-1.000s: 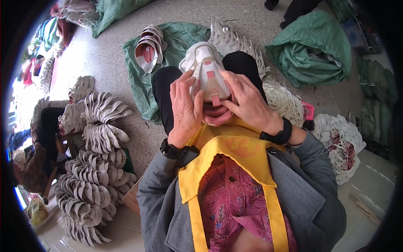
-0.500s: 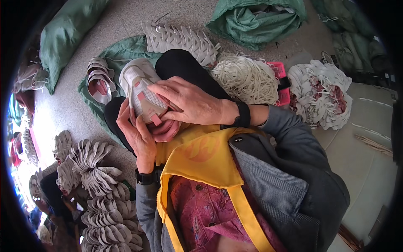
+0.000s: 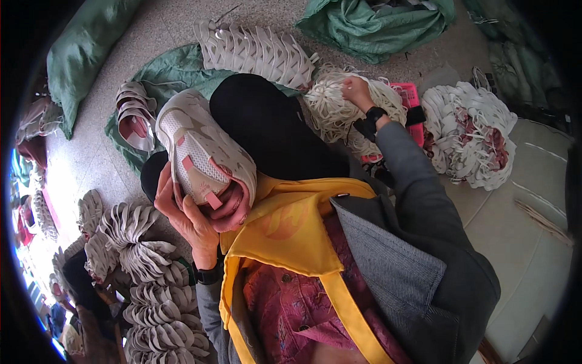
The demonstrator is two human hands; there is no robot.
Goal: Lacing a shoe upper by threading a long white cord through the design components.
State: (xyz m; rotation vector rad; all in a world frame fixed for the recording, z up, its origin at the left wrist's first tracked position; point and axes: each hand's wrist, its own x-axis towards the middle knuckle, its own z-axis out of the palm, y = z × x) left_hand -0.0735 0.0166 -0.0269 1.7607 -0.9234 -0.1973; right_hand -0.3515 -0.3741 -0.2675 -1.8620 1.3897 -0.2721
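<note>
A white and beige shoe upper with a mesh tongue, pink tabs and a pink lining rests across my lap. My left hand grips its side near the collar, thumb by the opening and fingers round the outer edge. Over on the right, my right hand is at a heap of cream shoelaces. Its fingers are curled closed against the laces, and what lies inside them is too small to make out.
Beyond my knees, a row of laced uppers lies by a green sheet. Nested uppers sit left, stacked pale pieces lower left. A pink basket, white bundle and green sack are right.
My right hand has left the shoe upper and moved right to the shoelace heap. The upper stays in my left hand, its collar opening now uncovered.
</note>
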